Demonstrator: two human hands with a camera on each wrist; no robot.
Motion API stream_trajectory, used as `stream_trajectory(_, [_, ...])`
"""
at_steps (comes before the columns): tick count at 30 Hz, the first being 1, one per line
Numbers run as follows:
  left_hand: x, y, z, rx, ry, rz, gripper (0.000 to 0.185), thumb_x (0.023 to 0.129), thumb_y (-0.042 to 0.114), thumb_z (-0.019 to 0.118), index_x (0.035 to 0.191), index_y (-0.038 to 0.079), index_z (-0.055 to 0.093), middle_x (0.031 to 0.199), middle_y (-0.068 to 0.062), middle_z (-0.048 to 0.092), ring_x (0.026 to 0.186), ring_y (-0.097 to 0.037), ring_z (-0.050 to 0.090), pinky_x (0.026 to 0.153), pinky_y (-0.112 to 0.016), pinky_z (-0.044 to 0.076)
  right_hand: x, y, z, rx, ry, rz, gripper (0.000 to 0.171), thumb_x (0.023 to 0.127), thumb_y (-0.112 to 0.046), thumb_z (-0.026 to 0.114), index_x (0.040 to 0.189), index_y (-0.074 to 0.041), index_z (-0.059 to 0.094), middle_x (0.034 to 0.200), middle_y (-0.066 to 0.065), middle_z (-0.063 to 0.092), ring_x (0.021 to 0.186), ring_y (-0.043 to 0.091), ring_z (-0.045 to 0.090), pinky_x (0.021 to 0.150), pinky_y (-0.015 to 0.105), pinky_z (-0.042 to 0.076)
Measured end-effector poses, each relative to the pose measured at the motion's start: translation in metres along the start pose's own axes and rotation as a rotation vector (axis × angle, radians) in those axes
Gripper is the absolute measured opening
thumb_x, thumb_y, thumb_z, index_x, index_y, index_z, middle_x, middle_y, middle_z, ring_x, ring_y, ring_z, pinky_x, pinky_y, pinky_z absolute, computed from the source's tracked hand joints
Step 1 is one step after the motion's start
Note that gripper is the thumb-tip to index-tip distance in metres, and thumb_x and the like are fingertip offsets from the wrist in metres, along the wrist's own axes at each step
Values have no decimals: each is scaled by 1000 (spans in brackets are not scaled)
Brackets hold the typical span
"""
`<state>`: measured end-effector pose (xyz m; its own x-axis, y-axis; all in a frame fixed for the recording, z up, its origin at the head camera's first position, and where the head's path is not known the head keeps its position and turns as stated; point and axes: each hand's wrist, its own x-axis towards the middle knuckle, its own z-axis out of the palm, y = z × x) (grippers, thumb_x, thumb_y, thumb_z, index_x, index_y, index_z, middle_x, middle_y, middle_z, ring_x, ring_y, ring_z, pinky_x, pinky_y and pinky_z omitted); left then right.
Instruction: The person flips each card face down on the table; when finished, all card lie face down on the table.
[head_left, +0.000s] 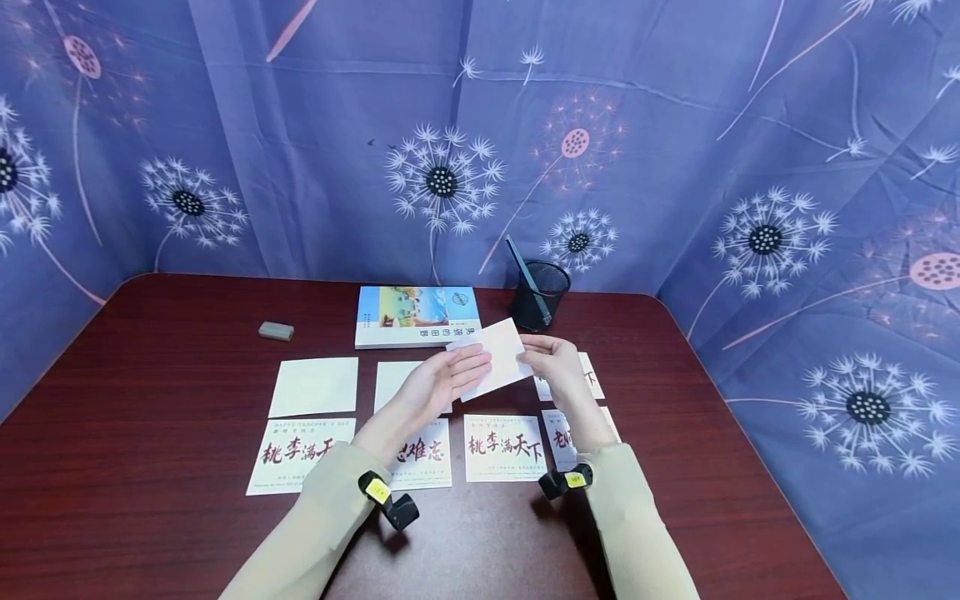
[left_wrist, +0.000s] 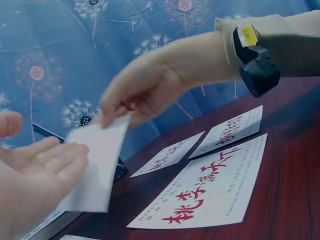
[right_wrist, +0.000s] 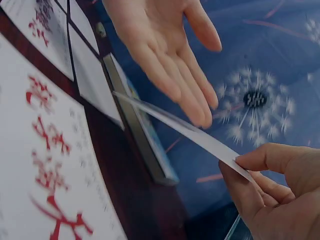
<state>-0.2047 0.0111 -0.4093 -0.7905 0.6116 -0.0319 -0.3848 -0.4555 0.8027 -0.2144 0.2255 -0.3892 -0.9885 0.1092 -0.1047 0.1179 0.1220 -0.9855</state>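
Blue-violet fabric printed with white and pink dandelions [head_left: 330, 133] hangs behind a dark red-brown wooden table [head_left: 150, 400]. From the head view, both arms, in pale beige sleeves [head_left: 333, 500], reach inward from below and converge above the middle of the table. The right hand [head_left: 553, 362] pinches the right edge of a white rectangular paper card [head_left: 506, 358]; the left hand [head_left: 437, 385] lies with straight fingers overlapping the card's left part. Beneath are blank white cards [head_left: 315, 387] and square white cards printed with red characters [head_left: 504, 447]. Beyond sit a blue-and-white paperback book [head_left: 416, 308] and a black mesh pen cup [head_left: 528, 312].

Seen from the left wrist, the left palm is turned upward, fingers extended together, thumb apart; the right wrist bends downward, its fingers gripping the card's upper edge, and the card hangs tilted.

On the right wrist's side, the card shows nearly edge-on, slanting, clasped between right thumb and fingers. The left fingertips point toward it; whether they touch it cannot be told.
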Motion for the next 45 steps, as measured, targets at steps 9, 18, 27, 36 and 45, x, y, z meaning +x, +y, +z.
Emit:
stream_trajectory(9, [2, -7, -11, 83, 78, -92, 52, 107, 18, 20, 150, -12, 20, 154, -33, 25, 145, -41, 27, 121, -44, 22, 9, 19, -13, -18, -62, 134, 41, 88, 4, 58, 127, 13, 52, 84, -7, 65, 69, 0, 53, 62, 13, 45])
stream_trajectory(18, [3, -10, -10, 122, 144, -138, 52, 106, 15, 19, 148, -14, 22, 152, -35, 27, 144, -43, 29, 120, -44, 25, 11, 25, -15, -88, -131, 186, 48, 88, 3, 56, 133, 14, 46, 62, -10, 43, 48, 2, 31, 52, 16, 30])
stream_trajectory(27, [3, -13, -11, 117, 172, -168, 51, 105, 15, 21, 147, -14, 25, 151, -35, 30, 143, -42, 31, 119, -44, 28, 13, 29, -16, -203, -112, 194, 43, 89, -2, 61, 129, 12, 52, 116, 18, 61, 83, 6, 60, 82, 22, 53])
stream_trajectory(36, [3, -14, -11, 113, 168, -174, 51, 106, 15, 21, 147, -14, 25, 151, -34, 30, 143, -41, 31, 120, -43, 27, 11, 23, -26, -310, -148, 197, 40, 90, -6, 63, 126, 12, 57, 117, 23, 65, 90, 15, 70, 94, 38, 55])
stream_trajectory(45, [5, -18, -13, 136, 200, -196, 50, 106, 15, 23, 147, -11, 30, 150, -32, 34, 143, -39, 34, 119, -43, 28, 13, 22, -33, -254, -188, 192, 36, 93, -2, 60, 123, 17, 56, 97, 12, 71, 77, 7, 68, 78, 27, 60])
